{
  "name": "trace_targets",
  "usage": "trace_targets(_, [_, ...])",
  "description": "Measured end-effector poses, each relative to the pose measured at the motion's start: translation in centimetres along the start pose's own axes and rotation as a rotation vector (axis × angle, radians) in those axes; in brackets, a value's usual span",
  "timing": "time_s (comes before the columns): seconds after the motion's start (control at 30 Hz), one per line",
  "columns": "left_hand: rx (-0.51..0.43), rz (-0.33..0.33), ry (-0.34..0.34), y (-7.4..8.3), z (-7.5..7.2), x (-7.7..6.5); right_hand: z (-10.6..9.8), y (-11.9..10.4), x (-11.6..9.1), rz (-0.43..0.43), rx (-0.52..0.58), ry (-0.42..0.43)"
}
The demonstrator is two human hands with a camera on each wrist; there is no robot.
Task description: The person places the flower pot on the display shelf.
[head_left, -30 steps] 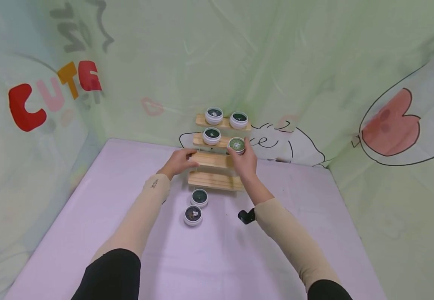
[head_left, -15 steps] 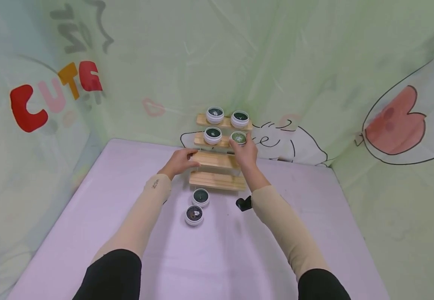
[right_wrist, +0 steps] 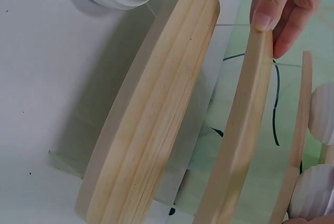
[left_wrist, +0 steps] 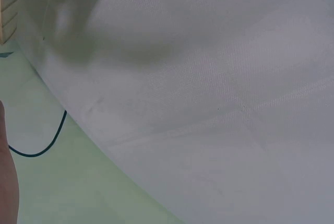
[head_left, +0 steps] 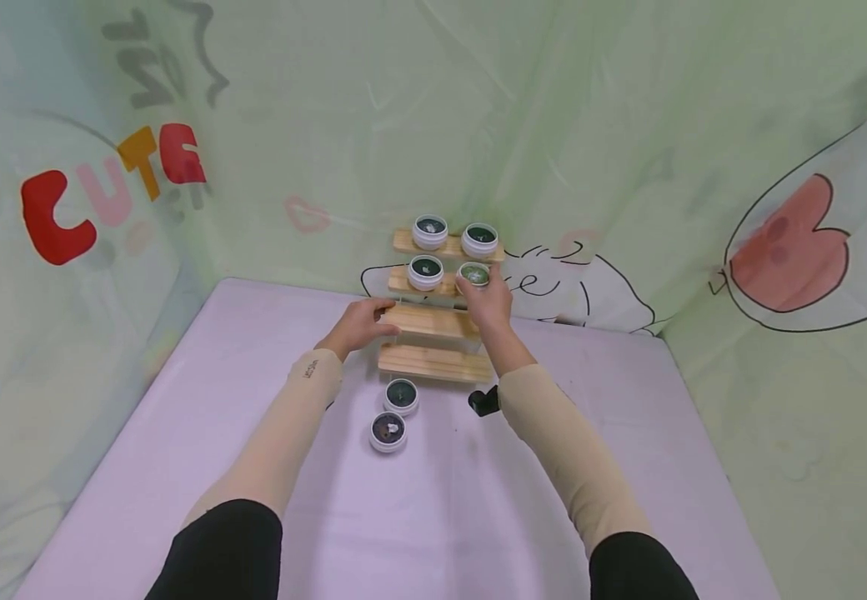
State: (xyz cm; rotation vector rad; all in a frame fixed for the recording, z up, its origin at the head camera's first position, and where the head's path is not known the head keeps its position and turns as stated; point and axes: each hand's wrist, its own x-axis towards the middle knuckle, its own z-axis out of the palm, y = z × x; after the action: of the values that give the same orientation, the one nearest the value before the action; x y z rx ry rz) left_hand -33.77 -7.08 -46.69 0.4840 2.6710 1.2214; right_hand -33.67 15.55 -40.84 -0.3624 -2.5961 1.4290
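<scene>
A tiered wooden stand (head_left: 433, 362) with several plank shelves rises at the back of the table. My right hand (head_left: 489, 307) holds a small white round jar with a green top (head_left: 474, 273) at the right end of the second shelf from the top. Beside it on that shelf sits a dark-topped jar (head_left: 426, 272). My left hand (head_left: 361, 325) pinches the left end of the shelf below; the right wrist view shows its thumb over the plank (right_wrist: 237, 145). Two more jars, a left one (head_left: 429, 232) and a right one (head_left: 480, 240), stand on the top shelf.
Two jars, a dark green one (head_left: 401, 396) and a dark one with a pale fleck (head_left: 388, 431), stand on the lilac tablecloth (head_left: 433, 517) before the stand. A printed green curtain (head_left: 358, 108) hangs right behind it. The left wrist view shows mostly cloth.
My right hand has moved the green-topped jar up and back onto the second shelf, its forearm following. My left hand has stayed on the shelf end.
</scene>
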Motion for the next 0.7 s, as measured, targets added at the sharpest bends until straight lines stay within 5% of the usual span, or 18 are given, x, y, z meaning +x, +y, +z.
trace_targets(0.7, [-0.010,0.007,0.008,-0.36,0.10,0.18,0.48,-0.13,0.01,-0.029,-0.018,0.047])
